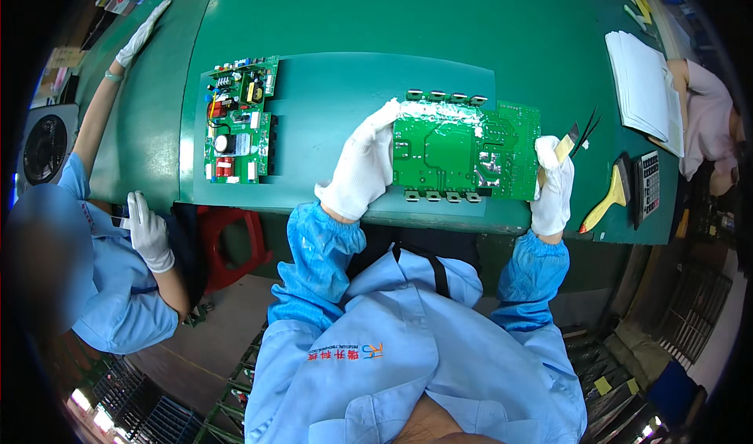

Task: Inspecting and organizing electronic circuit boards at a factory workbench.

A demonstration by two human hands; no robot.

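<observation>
Both my hands wear white gloves. My left hand (pixel 361 165) is closed on the left edge of a green circuit board (pixel 439 154), held above the table near its front edge. The board's solder side faces up, with white paste-like patches along its far side and metal-tabbed parts sticking out at its far and near edges. My right hand (pixel 553 185) grips the board's right edge. Tucked in that hand is a slim tool with a pale flat part (pixel 565 145) and thin black strands or prongs; its exact kind is unclear. Another circuit board (pixel 239 126), component side up, lies to the left.
A yellow-handled brush (pixel 608 201) and a calculator (pixel 647 185) lie at the right, with a stack of papers (pixel 639 91) beyond. At the left sits a co-worker in a blue shirt (pixel 129 303), near a red stool (pixel 227 244) and a fan (pixel 45 147).
</observation>
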